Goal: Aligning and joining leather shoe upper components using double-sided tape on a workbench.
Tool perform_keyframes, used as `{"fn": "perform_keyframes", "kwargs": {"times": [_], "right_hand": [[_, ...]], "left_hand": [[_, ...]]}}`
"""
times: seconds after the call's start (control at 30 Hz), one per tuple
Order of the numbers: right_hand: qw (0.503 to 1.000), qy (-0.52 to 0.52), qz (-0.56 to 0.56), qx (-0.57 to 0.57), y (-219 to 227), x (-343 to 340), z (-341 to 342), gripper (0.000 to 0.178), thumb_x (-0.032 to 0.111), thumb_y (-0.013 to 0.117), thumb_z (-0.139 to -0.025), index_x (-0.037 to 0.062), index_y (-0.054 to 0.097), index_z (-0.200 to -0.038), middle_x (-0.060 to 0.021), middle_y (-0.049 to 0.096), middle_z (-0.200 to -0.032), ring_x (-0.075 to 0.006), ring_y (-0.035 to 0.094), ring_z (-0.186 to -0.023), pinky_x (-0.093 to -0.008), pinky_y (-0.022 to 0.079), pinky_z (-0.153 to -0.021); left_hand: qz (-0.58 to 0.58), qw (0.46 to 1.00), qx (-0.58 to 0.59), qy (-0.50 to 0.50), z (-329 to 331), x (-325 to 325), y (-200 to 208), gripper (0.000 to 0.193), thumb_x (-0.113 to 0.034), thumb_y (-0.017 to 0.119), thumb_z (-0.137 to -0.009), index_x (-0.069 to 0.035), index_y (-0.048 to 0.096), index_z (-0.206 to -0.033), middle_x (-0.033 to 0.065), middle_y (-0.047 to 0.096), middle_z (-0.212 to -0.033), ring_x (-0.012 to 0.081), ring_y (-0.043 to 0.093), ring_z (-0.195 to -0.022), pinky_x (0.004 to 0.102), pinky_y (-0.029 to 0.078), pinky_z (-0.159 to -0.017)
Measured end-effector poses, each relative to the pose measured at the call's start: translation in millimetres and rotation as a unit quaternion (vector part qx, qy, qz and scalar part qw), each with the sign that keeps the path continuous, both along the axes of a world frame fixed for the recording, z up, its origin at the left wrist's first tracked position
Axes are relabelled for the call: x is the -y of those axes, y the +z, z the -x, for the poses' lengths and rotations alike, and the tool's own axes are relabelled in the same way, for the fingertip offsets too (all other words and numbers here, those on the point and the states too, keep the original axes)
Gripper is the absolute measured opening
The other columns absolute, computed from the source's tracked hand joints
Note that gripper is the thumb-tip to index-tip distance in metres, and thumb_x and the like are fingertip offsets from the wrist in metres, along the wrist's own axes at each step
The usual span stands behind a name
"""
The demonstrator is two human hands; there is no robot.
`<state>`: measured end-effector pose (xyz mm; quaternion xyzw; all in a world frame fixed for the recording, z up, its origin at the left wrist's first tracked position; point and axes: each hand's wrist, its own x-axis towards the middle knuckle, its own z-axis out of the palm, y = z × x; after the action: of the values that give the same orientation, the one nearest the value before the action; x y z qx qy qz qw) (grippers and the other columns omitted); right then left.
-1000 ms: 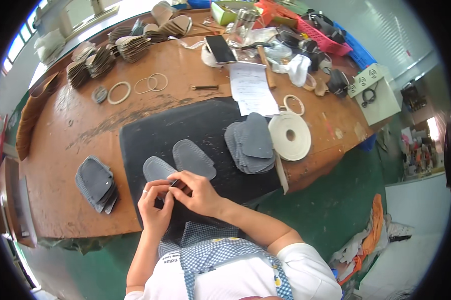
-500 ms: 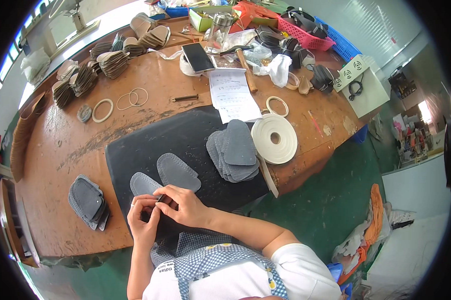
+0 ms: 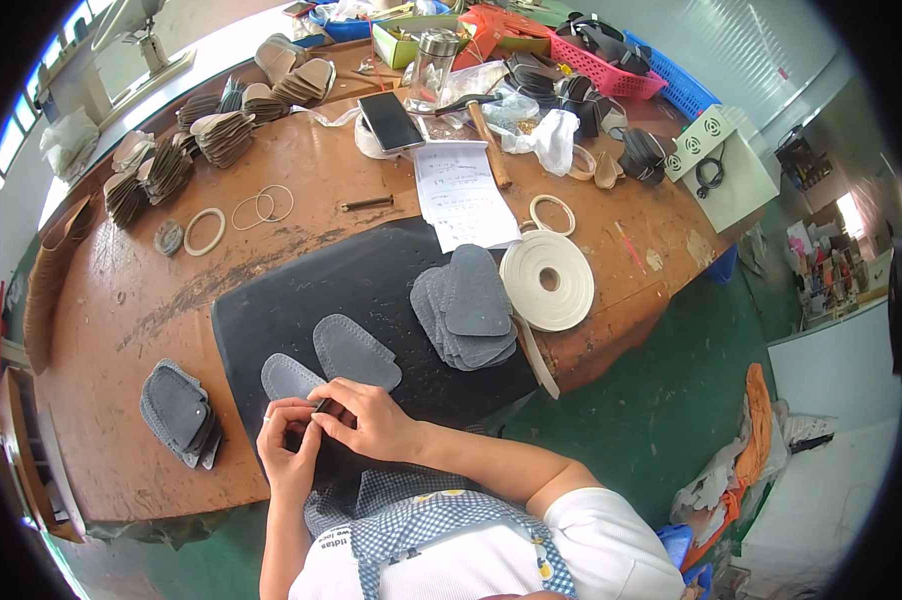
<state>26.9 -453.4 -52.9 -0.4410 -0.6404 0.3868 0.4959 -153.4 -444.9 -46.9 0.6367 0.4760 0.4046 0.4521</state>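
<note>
My left hand (image 3: 289,440) and my right hand (image 3: 373,422) meet at the near edge of a black mat (image 3: 271,300). Both are closed, fingertips pinching a small dark piece (image 3: 321,405) that is mostly hidden by the fingers. Just beyond them a grey tongue-shaped piece (image 3: 289,374) with a stitched-looking edge lies partly covered by my fingers. Beside it is another such grey piece (image 3: 355,352), flat on the mat. A stack of grey pieces (image 3: 478,290) sits at the mat's right side. Off the mat to the left is a second stack (image 3: 179,408) of grey pieces.
A white tape roll (image 3: 569,285) lies right of the mat, its loose end over the table edge. Farther back are a written paper sheet (image 3: 459,190), a phone (image 3: 391,122), a hammer (image 3: 489,145) and a glass jar (image 3: 433,72). Bundled brown pieces (image 3: 223,138) line the back left.
The view has shifted slightly. My hands stay together at the same spot, still pinching the small dark piece, with only small finger movement.
</note>
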Motion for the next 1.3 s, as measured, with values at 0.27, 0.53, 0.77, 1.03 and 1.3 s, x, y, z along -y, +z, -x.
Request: {"fn": "perform_keyframes", "kwargs": {"times": [0.27,0.53,0.77,1.03,1.3], "right_hand": [[1.000,0.011,-0.005,-0.023,0.2,0.7,4.8,0.018,0.008,0.067,-0.094,0.0006,0.062,-0.110,-0.0160,0.068,-0.098,-0.0277,0.072,-0.079,-0.0370,0.058,-0.070],[0.999,-0.021,0.031,-0.001,0.3,3.1,3.1,0.022,0.006,0.069,-0.094,0.0019,0.066,-0.116,-0.0116,0.071,-0.093,-0.0148,0.071,-0.078,-0.0287,0.059,-0.068],[1.000,0.014,0.018,0.017,-1.9,2.1,0.6,0.029,-0.003,0.065,-0.093,-0.0005,0.063,-0.122,-0.0097,0.073,-0.092,-0.0142,0.074,-0.082,-0.0264,0.059,-0.070],[0.992,-0.045,-0.040,0.114,16.5,4.3,3.0,0.016,0.004,0.074,-0.088,0.0039,0.072,-0.104,-0.0073,0.065,-0.082,-0.0151,0.064,-0.064,-0.0289,0.052,-0.058],[0.962,-0.005,-0.168,0.213,25.2,-5.2,1.0,0.010,0.008,0.077,-0.081,0.0044,0.072,-0.090,-0.0087,0.066,-0.099,-0.0279,0.064,-0.093,-0.0381,0.054,-0.077]], "left_hand": [[0.013,1.000,0.018,-0.006,9.0,1.8,1.2,0.009,0.004,0.071,-0.088,0.002,0.067,-0.096,0.0065,0.064,-0.110,0.0100,0.061,-0.093,0.0230,0.048,-0.081],[-0.067,0.997,-0.050,0.004,3.7,-1.4,11.6,0.006,0.000,0.074,-0.086,0.002,0.070,-0.091,0.0087,0.071,-0.094,0.0171,0.068,-0.083,0.0282,0.054,-0.075],[-0.058,0.998,-0.017,0.019,7.6,0.5,14.2,0.005,0.000,0.074,-0.087,0.002,0.071,-0.091,0.0085,0.071,-0.098,0.0155,0.067,-0.086,0.0277,0.053,-0.077],[-0.070,0.997,-0.025,0.003,14.1,4.5,11.5,0.006,0.002,0.073,-0.085,0.002,0.069,-0.090,0.0087,0.071,-0.099,0.0193,0.069,-0.087,0.0306,0.055,-0.077],[-0.246,0.950,-0.186,-0.048,15.4,2.3,18.0,0.013,0.003,0.071,-0.083,-0.002,0.064,-0.093,0.0125,0.068,-0.102,0.0334,0.066,-0.091,0.0416,0.055,-0.077]]}}
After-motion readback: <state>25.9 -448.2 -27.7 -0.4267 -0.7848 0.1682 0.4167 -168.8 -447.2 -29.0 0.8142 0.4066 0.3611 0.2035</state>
